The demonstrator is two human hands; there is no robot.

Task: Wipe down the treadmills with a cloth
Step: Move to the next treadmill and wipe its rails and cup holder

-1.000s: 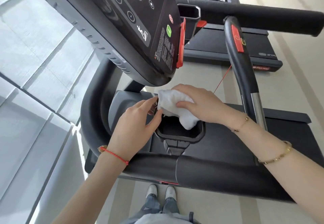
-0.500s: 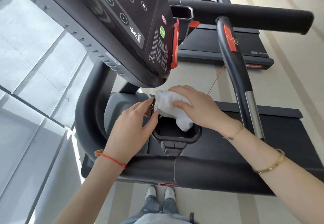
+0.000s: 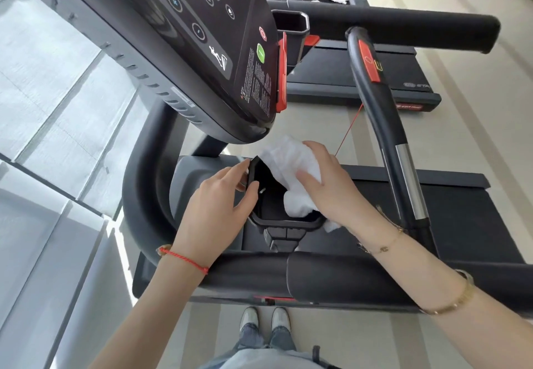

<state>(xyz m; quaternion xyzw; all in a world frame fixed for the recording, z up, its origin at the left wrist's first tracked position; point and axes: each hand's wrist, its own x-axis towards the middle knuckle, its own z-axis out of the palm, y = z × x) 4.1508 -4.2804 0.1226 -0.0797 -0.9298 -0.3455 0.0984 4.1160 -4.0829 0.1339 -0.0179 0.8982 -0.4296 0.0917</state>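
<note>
Right hand [image 3: 326, 186] curls over the cloth [image 3: 291, 166], fingers wrapped across the top of the bunch, pressing it down into the cup holder [image 3: 284, 221]. Left hand [image 3: 216, 210] braces that holder, thumb and fingers clasped on its near-left rim.

Going by size, largest first:

- Treadmill [image 3: 331, 279]: black frame, padded front bar across my view, curved side rail, console [image 3: 207, 39] tilted overhead with printed buttons. Rigid and fixed, I judge; nothing here shifts under a wipe. Glossy console face likely shows smears. A second machine [image 3: 360, 71] stands beyond.
- Cup holder: black moulded pocket with an angular rim, hanging below the console. Hard plastic by the look; I expect slight flex, hence the steadying grip.
- Cloth: white, soft, crumpled into folds. One part is stuffed inside the pocket, the upper part fans out above the far rim, and a small corner pokes out below my wrist. Light and limp, so it takes the shape of whatever I push it against. Best held as a wad under the palm, as now; a loose edge hold would let it trail and snag on the rim.

I cannot tell whether it is damp.
</note>
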